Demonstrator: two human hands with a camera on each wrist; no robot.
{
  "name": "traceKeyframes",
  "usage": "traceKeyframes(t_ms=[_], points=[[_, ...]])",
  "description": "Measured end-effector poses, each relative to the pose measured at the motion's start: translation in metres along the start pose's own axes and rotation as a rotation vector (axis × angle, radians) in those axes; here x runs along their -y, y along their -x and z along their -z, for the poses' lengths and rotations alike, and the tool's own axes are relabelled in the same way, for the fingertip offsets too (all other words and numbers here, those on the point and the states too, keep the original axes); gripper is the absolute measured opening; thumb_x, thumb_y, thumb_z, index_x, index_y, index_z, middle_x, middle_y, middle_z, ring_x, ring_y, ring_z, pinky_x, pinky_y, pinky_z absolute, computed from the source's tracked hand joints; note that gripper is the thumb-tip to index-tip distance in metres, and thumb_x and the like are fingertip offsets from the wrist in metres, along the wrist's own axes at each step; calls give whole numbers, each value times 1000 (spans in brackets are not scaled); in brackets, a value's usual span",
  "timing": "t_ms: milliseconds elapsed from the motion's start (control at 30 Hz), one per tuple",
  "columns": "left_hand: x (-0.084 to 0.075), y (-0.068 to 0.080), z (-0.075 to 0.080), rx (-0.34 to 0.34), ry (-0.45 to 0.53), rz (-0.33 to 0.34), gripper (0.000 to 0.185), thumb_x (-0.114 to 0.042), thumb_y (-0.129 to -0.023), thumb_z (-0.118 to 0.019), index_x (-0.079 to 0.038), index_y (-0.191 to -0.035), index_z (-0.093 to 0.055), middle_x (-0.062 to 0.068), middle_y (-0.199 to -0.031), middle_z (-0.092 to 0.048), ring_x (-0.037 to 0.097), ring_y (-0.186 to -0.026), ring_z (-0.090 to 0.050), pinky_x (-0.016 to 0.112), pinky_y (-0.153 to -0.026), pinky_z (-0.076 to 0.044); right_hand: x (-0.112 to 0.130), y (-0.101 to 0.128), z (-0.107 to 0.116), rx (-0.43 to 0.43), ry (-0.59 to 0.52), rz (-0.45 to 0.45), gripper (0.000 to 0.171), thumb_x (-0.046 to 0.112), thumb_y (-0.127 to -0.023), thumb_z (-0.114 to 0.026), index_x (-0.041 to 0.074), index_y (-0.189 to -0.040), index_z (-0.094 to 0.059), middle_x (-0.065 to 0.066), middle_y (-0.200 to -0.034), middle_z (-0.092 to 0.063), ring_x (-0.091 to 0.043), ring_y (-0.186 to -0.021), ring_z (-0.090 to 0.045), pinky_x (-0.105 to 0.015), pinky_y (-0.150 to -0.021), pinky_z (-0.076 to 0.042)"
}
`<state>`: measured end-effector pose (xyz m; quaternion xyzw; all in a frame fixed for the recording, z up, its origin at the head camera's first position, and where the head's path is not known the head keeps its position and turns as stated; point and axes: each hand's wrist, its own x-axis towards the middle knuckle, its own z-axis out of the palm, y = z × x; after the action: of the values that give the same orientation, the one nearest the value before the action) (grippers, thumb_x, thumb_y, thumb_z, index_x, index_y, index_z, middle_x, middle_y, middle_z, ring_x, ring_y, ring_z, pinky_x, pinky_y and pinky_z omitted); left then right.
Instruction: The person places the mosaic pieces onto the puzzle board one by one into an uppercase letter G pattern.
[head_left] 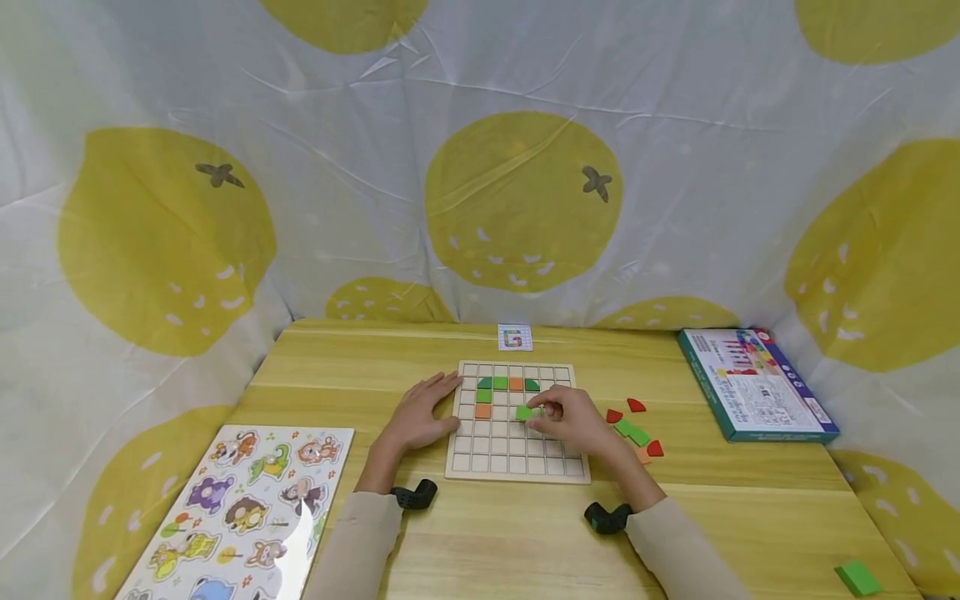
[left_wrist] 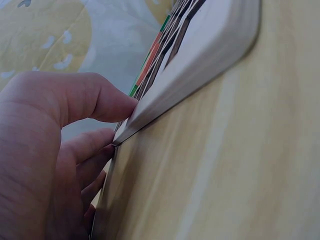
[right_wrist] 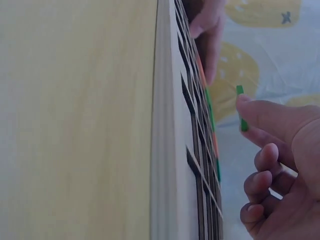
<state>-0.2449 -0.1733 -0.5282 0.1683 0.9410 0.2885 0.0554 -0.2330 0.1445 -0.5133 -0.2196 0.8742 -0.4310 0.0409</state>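
The green tile point(head_left: 523, 412) was pinched at the fingertips of the right hand point(head_left: 573, 419), just above the grid board point(head_left: 517, 467) near its middle, w/ left hand point(head_left: 420, 415) flat-fingered on the board's left edge on the bench point(head_left: 525, 533); best was to lower it flat & square into one cell.

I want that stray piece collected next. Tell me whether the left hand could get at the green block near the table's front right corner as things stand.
Probably not easily. The left hand rests at the left edge of the grid board, while the green block lies far across the table, beyond the right hand and its forearm. The right hand looks better placed.
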Motion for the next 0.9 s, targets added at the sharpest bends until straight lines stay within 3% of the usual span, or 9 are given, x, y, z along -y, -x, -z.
traceKeyframes(t_ms=[433, 900], points=[[1, -1, -1, -4, -14, -1, 79, -37, -88, -61, -22, -161, -38, -3, -168, -35, 26, -159, -23, 52, -130, -16, 19, -17, -34, 49, 30, 12, 21, 25, -88, -83, 17, -107, -80, 5, -71, -52, -9, -66, -44, -23, -63, -39], [2, -2, -3, -10, -35, 2, 79, -38, -86, -61, -23, -161, -39, -4, -167, -36, 25, -159, -24, 52, -130, -17, 26, -26, -54, 81, 70, 1, 25, 26, -87, -82, 18, -111, -80, 4, -75, -56, -9, -71, -49, -22, -63, -40]])
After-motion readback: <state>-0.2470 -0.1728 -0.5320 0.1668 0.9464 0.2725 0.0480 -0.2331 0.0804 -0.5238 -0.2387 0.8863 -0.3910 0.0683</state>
